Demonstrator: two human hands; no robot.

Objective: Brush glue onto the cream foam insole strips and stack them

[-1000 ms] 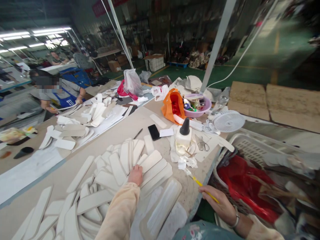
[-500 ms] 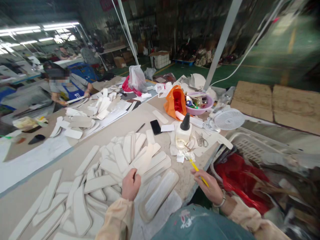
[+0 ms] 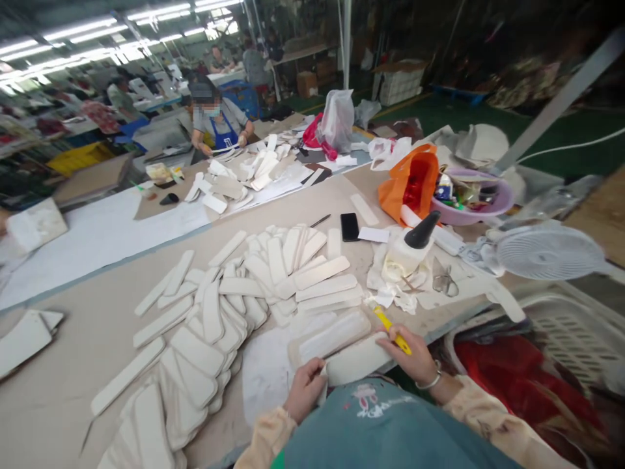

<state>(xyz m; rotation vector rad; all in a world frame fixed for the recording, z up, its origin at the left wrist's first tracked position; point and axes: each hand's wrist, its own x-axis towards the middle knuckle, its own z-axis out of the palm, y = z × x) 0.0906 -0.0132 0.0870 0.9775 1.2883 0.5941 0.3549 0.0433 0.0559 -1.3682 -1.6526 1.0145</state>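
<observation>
My left hand (image 3: 305, 389) is closed on the left end of a flat off-white piece with rounded edges (image 3: 357, 359), held close to my apron. A yellow-handled brush (image 3: 393, 330) is gripped in my right hand (image 3: 414, 357), its pale tip pointing up and left. Fingers of that same hand also touch the piece's right end. Just beyond the held piece lies a rounded off-white stack (image 3: 332, 335). Many similar pieces (image 3: 195, 365) are heaped and fanned out to the left. A white bottle with a black cone top (image 3: 407, 251) stands past the brush.
Scissors (image 3: 444, 279), a phone (image 3: 349, 227), an orange bag (image 3: 410, 182), a purple basin (image 3: 488, 212) and a white fan (image 3: 549, 253) are on the right. A white basket (image 3: 561, 332) is below the table's right edge. A co-worker (image 3: 222, 124) works across the table.
My left hand has come from the heap towards my apron and now holds a piece. The brush has left the bottle area, and my right hand meets the piece. The view has swung left.
</observation>
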